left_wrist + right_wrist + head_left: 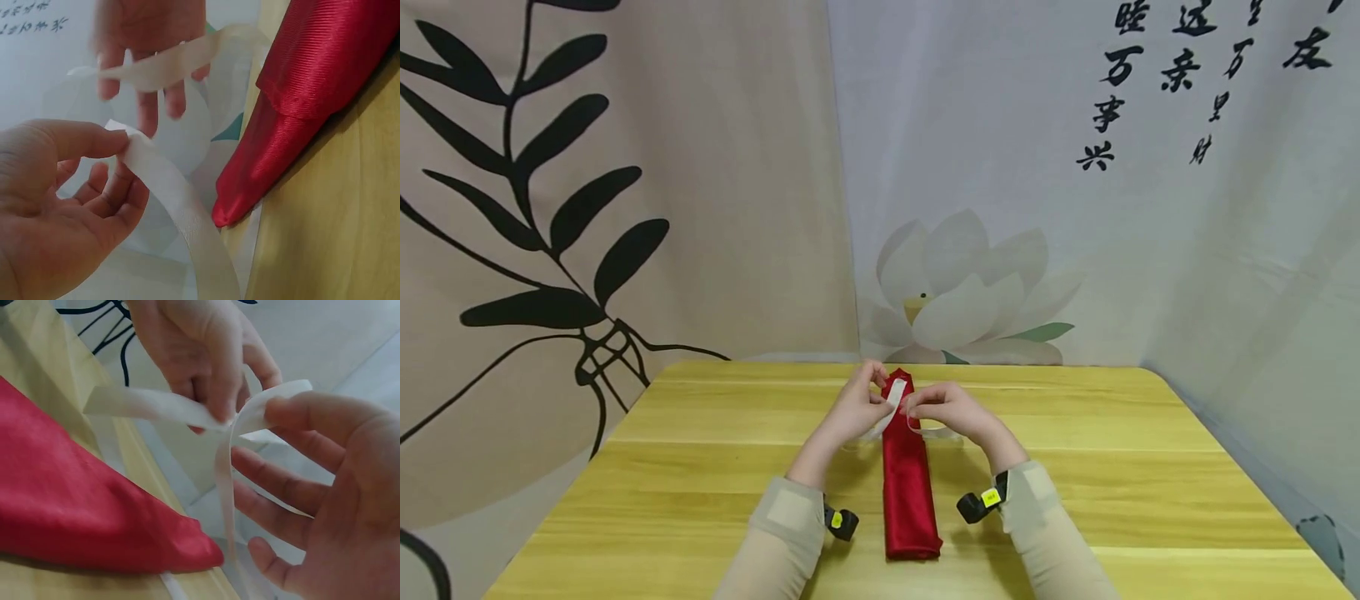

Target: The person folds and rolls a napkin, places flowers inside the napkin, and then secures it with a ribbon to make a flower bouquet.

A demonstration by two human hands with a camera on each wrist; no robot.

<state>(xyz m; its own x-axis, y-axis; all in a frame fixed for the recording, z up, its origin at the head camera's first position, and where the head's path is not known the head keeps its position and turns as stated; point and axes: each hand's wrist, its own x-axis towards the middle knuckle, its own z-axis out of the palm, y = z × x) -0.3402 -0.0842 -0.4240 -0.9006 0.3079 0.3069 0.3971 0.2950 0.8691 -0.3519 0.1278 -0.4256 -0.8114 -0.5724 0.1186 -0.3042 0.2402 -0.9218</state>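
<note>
A long strip of folded red satin cloth [910, 492] lies on the table, its far end narrowing to a point. Above that far end, both hands hold a white ribbon [895, 393]. My left hand [852, 410] pinches one end between thumb and forefinger; in the left wrist view this ribbon [187, 219] hangs down in a curve. From the other side my right hand [957, 411] pinches the ribbon [226, 481] between thumb and forefinger, other fingers spread loosely. Ribbon loops hang on both sides of the cloth. Whether the ribbon passes under the cloth is hidden.
The wooden table [700, 467] has its back edge just beyond the cloth. A curtain [737, 183] with printed leaves, a lotus and writing hangs behind it. Small black cameras [841, 522] are strapped at both wrists.
</note>
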